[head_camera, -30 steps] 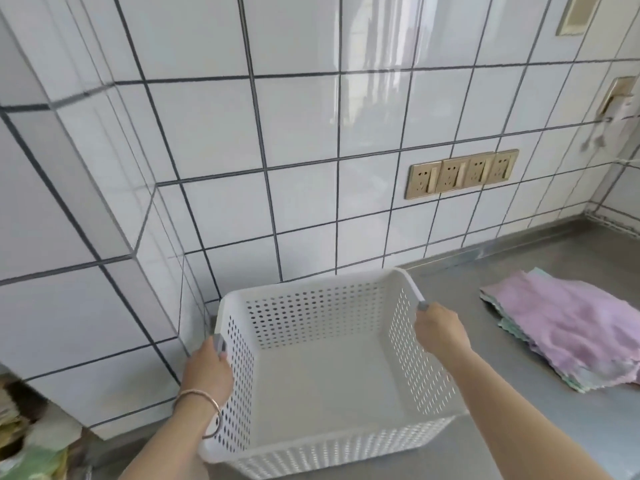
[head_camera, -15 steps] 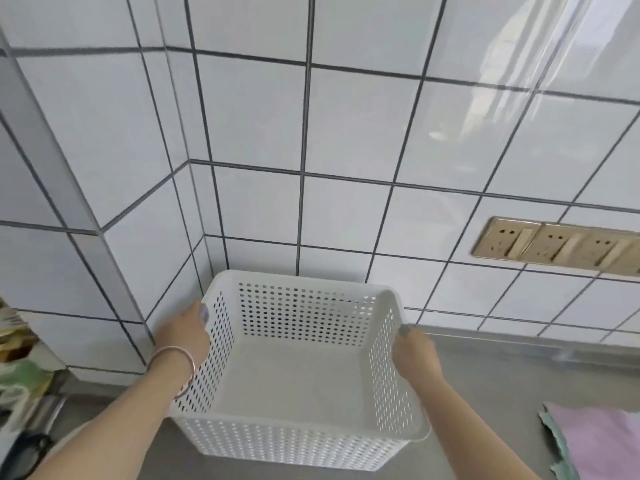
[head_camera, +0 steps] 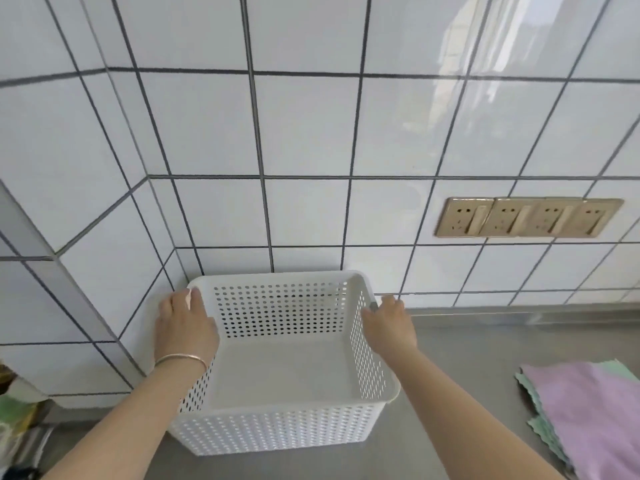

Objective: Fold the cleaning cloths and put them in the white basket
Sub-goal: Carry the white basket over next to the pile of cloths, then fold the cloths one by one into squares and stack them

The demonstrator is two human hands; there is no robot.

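Observation:
An empty white perforated basket (head_camera: 280,424) stands on the grey counter in the corner of the tiled walls. My left hand (head_camera: 185,329) grips its left rim and my right hand (head_camera: 389,323) grips its right rim near the back. A stack of cleaning cloths (head_camera: 592,414), pink on top with green edges beneath, lies flat on the counter at the lower right, partly cut off by the frame edge.
White tiled walls (head_camera: 311,133) close the back and left sides. A row of gold wall sockets (head_camera: 526,217) sits at the right above the grey counter (head_camera: 467,358). Cluttered items (head_camera: 17,417) show at the lower left edge.
The basket has been pushed back toward the corner and set squarer to the back wall, both hands still on its rims. The view has swung so that more of the cloth stack shows.

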